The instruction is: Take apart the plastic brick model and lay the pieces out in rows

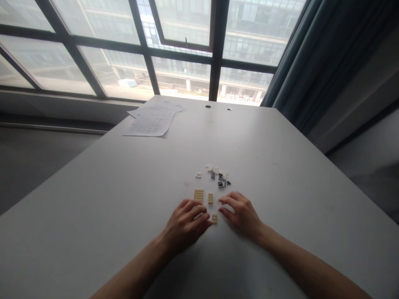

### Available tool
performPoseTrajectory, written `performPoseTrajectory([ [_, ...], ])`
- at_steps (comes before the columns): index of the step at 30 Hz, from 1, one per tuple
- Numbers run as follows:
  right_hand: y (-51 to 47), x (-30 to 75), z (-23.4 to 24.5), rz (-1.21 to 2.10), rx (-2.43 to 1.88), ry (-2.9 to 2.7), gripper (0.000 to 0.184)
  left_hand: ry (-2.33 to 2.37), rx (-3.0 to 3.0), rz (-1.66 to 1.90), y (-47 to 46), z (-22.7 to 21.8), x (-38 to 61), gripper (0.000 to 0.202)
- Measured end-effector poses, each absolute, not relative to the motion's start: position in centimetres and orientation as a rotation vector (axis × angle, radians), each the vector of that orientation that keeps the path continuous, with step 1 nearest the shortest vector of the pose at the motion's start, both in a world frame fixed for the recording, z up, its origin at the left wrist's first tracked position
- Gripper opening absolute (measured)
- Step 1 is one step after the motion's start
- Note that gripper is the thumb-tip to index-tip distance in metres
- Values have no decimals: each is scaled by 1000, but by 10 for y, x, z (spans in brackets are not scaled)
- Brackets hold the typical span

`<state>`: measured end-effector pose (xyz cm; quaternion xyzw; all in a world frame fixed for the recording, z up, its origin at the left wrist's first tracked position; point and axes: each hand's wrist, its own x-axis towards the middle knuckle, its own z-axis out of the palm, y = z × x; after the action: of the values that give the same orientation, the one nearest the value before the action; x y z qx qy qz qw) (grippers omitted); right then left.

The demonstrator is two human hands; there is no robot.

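Note:
Both of my hands rest on a white table (280, 166), close together. My left hand (186, 224) lies palm down with fingers loosely spread, its fingertips beside a small tan brick (214, 218). My right hand (240, 214) also lies palm down with fingers apart, just right of that brick. Neither hand holds anything. Just beyond the fingers lie a tan plate (198, 195) and a narrower tan piece (210, 198). Farther off sits a small heap of white, grey and black pieces (220, 176), with one white piece (198, 175) apart to its left.
Several printed sheets of paper (154, 118) lie at the table's far left corner. Two round holes (208, 106) mark the far edge. Large windows (183, 54) stand behind the table and a dark curtain (318, 62) hangs at the right.

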<state>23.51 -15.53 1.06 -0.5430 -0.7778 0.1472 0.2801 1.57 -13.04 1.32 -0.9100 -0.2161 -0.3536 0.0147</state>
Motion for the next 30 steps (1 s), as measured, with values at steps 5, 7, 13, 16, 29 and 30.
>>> performPoseTrajectory([
  [5, -122, 260, 12, 294, -1594, -1952, 17, -709, -2786, -1176, -129, 11, 13, 4],
  [7, -113, 267, 10, 254, -1629, -1956, 20, -790, -2730, -1224, -125, 9, 9, 6],
  [13, -109, 274, 5, 194, -1613, -2062, 24, -1199, -2508, -1351, -97, 7, -11, 5],
  [16, -114, 274, 7, 187, -1602, -2038, 26, -1295, -2477, -1394, -90, 6, -17, 7],
  [29, -149, 250, 12, 314, -1498, -2159, 20, -516, -3079, -830, -133, 16, 11, 26],
  [30, -148, 249, 12, 305, -1511, -2150, 20, -509, -3085, -818, -133, 16, 12, 27],
])
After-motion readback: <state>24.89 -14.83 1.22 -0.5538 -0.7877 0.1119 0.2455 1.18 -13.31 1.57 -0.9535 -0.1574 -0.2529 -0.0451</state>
